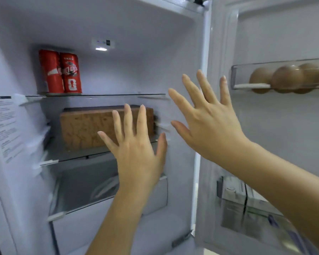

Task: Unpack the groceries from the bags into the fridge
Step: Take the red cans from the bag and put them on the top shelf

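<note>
We see the fridge standing open, white inside and lit by a small lamp in its ceiling, its door swung out to our right. On the upper glass shelf stand two red cans, upright and touching each other, far back on the left. On the lower glass shelf lies one brown box, long and flat-sided, with a mottled, crackled print. Below it sits one clear drawer. Our left hand is held up flat with its back towards us and all five fingers straight and spread. It grips nothing, and its fingertips overlap the front of the brown box, though we cannot tell whether they touch it. Our right hand is equally spread and holds nothing, raised before the right edge of the fridge, just beside the left hand but apart from it. In the upper door bin we count four brown eggs in a row, the last cut off by the edge of the view. The lower door bin holds pale cartons, too blurred to count. One printed label is stuck on the left wall
</note>
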Demonstrator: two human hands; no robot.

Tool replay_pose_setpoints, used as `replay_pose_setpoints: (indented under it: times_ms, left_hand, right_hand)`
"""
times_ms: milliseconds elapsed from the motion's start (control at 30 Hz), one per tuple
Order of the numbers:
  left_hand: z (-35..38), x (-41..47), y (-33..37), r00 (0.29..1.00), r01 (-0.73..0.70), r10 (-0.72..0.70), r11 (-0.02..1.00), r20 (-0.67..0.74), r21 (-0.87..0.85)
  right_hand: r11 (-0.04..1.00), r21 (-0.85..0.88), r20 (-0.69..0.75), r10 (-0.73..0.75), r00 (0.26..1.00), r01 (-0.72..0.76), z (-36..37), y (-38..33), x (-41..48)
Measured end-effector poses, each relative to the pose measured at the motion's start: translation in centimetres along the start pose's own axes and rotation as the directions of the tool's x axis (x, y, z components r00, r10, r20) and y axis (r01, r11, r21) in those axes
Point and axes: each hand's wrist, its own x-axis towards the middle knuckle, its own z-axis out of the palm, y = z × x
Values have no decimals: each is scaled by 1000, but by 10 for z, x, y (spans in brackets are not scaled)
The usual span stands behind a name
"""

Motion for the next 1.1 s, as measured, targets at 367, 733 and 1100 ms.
replay_pose_setpoints:
  times_ms: [367, 733, 1100]
  left_hand:
    - [4, -81, 103, 998, 9, 14, 939, 64, -344]
    - [0, -187, 262, 962, 29, 141, 802, 235, -597]
    - [-35, -314, 447, 808, 32, 479, 546, 343, -837]
  right_hand:
    - [980, -191, 8, 65, 998, -62, -52, 76, -146]
    - [900, -311, 98, 352, 931, -307, -142, 174, -305]
    - [604, -520, 67, 734, 676, -604, -279, 242, -490]
